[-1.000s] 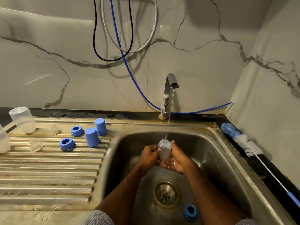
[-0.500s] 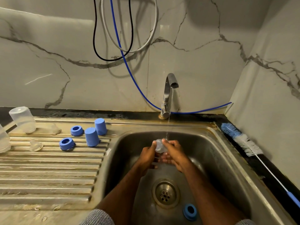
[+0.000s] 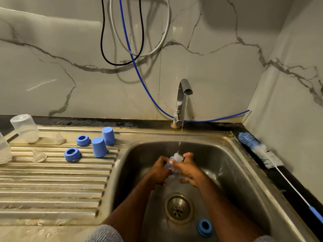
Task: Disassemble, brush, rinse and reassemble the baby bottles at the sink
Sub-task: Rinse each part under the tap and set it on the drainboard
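Scanning from the left, I see the clear bottle bodies [image 3: 24, 128] standing mouth-down on the ribbed drainboard [image 3: 52, 180], I judge so they drain; two clear teats [image 3: 39, 155] lie near them. Next come two blue rings [image 3: 72, 154] and two blue caps [image 3: 99, 147], all kept apart from the basin. In the sink [image 3: 227, 172] my left hand [image 3: 158, 170] curls round the clear bottle [image 3: 174, 160] from its left side, and my right hand [image 3: 187, 169] grips it from the right, fingers wrapped over the top. The bottle sits between both palms, tilted, directly under the tap [image 3: 182, 100] stream, so this reads as rinsing. A third blue ring [image 3: 204, 227] lies on the basin floor right of the drain [image 3: 178, 208]. The bottle brush [image 3: 260, 151] rests on the right counter, untouched
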Motion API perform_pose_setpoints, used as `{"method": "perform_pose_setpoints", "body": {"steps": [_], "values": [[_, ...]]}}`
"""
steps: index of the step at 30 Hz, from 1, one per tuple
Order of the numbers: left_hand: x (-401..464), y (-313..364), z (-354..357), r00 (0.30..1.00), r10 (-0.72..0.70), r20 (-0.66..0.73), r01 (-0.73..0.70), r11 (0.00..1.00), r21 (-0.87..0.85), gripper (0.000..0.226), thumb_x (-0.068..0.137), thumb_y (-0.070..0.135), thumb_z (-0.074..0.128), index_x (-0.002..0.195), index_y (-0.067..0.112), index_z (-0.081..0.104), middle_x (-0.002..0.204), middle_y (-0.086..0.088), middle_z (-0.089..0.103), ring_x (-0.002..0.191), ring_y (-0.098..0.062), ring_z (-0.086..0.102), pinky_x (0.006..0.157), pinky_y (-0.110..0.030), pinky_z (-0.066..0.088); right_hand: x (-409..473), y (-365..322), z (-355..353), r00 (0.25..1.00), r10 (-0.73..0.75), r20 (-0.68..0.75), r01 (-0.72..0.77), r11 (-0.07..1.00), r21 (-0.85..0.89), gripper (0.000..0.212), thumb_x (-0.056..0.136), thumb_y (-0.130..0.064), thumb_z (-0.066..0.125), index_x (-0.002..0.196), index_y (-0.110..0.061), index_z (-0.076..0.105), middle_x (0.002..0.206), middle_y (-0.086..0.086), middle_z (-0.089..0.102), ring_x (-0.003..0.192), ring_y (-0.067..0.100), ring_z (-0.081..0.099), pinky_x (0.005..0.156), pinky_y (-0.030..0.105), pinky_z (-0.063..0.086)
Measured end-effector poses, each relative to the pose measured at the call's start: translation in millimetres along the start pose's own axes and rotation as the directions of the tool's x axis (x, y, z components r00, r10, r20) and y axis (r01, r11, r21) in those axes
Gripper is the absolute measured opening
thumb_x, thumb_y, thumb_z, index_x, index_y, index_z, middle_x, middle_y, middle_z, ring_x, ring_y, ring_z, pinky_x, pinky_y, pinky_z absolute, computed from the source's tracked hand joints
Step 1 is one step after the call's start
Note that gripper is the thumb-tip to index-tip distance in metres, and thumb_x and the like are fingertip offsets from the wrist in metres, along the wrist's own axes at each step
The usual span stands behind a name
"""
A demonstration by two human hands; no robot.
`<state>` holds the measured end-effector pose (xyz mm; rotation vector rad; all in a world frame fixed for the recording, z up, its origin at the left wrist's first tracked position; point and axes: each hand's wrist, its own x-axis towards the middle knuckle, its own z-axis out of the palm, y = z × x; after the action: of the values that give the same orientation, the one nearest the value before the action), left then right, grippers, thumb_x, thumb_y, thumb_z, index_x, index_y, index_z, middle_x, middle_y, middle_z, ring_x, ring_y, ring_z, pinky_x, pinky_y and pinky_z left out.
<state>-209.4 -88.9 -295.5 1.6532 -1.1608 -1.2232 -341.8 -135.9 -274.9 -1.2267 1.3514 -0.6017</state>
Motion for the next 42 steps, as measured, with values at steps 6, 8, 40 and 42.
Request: {"method": "perform_pose_setpoints", "body": {"steps": [6,8,40,42], "values": [[14.1,-7.6,-1.6,0.991,0.11,-0.074,-0.096,0.98,0.173,0.05,0.085,0.009,0.075,0.132,0.016,0.058,0.128,-0.007,0.063,0.114,-0.021,0.062,0.1,-0.042,0.054,6.7,2.4,-0.4,0.965,-0.246,-0.09,0.197,0.908,-0.369,0.054,0.077,-0.012,0.084,0.125,-0.018,0.059,0.12,0.003,0.064,0.106,0.019,0.059,0.084,0.034,0.054],[16.0,-10.2,-3.2,0.986,0.111,-0.125,-0.08,0.969,0.233,0.047,0.085,0.018,0.077,0.129,0.017,0.061,0.123,-0.004,0.065,0.113,-0.02,0.062,0.103,-0.042,0.052,3.0,1.2,1.0,0.956,-0.282,-0.081,0.21,0.85,-0.482,0.056,0.073,-0.017,0.087,0.123,-0.021,0.062,0.12,0.002,0.066,0.109,0.022,0.061,0.09,0.038,0.054],[-158.1,32.0,-164.0,0.873,0.379,-0.307,-0.135,0.792,0.595,0.017,0.091,0.019,0.072,0.107,0.015,0.069,0.097,-0.001,0.069,0.091,-0.016,0.066,0.083,-0.029,0.054,-113.7,-75.9,58.2,0.849,-0.505,0.156,0.426,0.48,-0.767,0.056,0.075,-0.025,0.084,0.126,-0.023,0.061,0.13,0.004,0.058,0.119,0.024,0.054,0.1,0.034,0.047],[-171.3,24.7,-182.1,0.864,0.383,-0.327,-0.121,0.788,0.604,0.018,0.089,0.019,0.074,0.105,0.013,0.07,0.097,-0.003,0.069,0.093,-0.019,0.066,0.082,-0.028,0.051,-120.5,-72.5,69.1,0.873,-0.452,0.18,0.405,0.469,-0.785,0.063,0.074,-0.024,0.086,0.129,-0.025,0.057,0.134,0.006,0.054,0.122,0.026,0.053,0.1,0.039,0.05]]}}
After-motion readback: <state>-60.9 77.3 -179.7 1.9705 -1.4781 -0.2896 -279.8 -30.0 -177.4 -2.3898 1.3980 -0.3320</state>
